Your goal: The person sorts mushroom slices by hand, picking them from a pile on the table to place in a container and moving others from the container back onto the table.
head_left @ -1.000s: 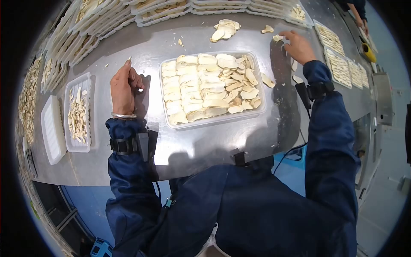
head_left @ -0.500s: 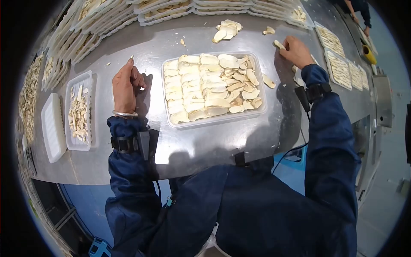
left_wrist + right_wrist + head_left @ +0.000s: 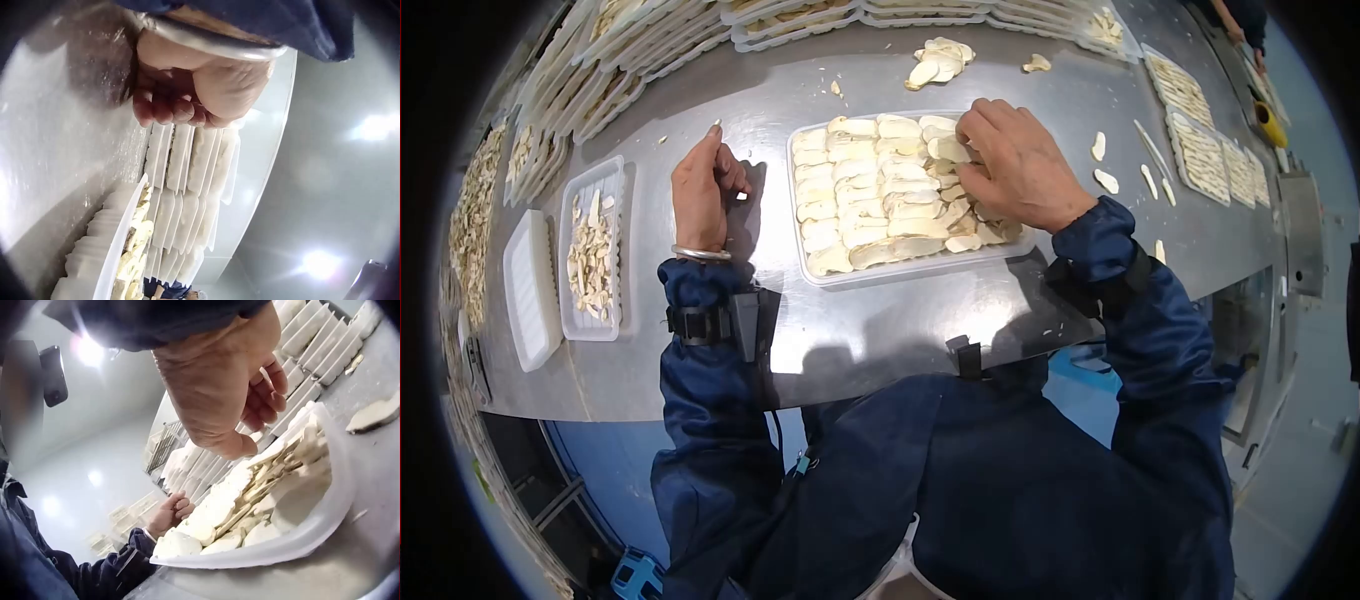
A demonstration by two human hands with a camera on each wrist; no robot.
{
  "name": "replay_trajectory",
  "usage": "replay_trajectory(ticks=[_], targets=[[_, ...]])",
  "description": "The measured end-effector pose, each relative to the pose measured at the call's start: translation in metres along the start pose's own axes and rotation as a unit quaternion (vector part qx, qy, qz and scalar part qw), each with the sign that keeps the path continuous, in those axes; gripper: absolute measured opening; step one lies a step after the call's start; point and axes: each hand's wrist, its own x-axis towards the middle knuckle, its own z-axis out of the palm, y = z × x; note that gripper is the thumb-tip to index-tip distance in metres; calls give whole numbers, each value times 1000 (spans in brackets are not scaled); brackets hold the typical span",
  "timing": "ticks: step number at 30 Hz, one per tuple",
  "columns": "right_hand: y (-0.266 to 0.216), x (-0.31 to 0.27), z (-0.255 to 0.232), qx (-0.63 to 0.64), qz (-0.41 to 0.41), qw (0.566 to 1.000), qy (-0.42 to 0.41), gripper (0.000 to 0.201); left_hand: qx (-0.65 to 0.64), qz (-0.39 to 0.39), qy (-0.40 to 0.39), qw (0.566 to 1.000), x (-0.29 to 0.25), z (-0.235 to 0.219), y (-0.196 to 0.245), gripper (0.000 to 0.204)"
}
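In the head view a clear plastic tray (image 3: 880, 275) stands in front of me, filled with rows of pale mushroom slices (image 3: 860, 190). Neat overlapping rows fill its left and middle; looser slices lie at the right side. My right hand (image 3: 1025, 165) is over the tray's right part and pinches a mushroom slice (image 3: 950, 150) between thumb and fingers, low over the other slices. Left of the tray, my left hand (image 3: 702, 190) rests at the metal table with its fingers loosely curled. The left wrist view shows that hand's palm (image 3: 187, 81) with nothing in it.
A small pile of slices (image 3: 941, 63) lies behind the tray; loose slices (image 3: 1106, 181) lie to its right. Stacked filled trays (image 3: 800, 30) line the back. At the left are a tray of small pieces (image 3: 592, 325) and an upturned white tray (image 3: 530, 290).
My right hand picked up a mushroom slice from the table right of the tray and carried it left over the tray. The left hand has stayed beside the tray.
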Motion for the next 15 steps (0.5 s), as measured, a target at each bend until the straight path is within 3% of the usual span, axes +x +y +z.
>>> replay_trajectory(ticks=[15], targets=[[1, 6, 6, -17, -3, 1000, -11, 17, 6, -2, 6, 1000, 0, 0, 0, 40]])
